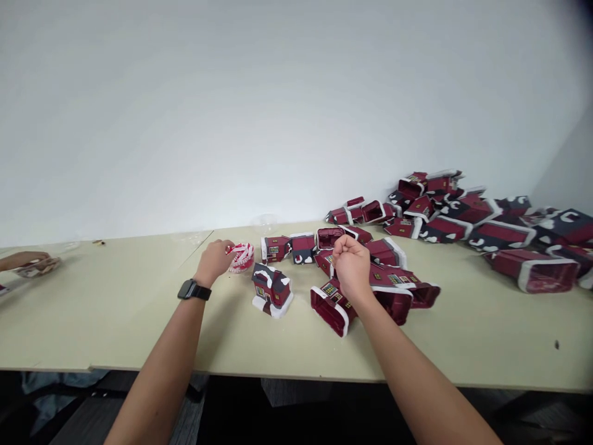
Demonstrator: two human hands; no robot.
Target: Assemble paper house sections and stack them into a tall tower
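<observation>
My left hand (pixel 214 261), with a black watch on the wrist, has its fingers bent at the left edge of a clear container of red and white pieces (pixel 241 258); what its fingertips hold is too small to tell. My right hand (pixel 351 262) is closed above several dark red houses, and anything inside it is hidden. Between the hands, a small red house with a dark, snow-patched roof (pixel 272 289) stands upright on a white base. Near my right hand, a hollow red house (pixel 331 307) lies with its open bottom facing the front.
A large heap of similar red houses (pixel 467 210) covers the table's right side against the wall. Another person's hand (pixel 34 258) reaches to a small container (pixel 41 267) at the far left. Clear plastic lids (pixel 265 221) lie near the wall.
</observation>
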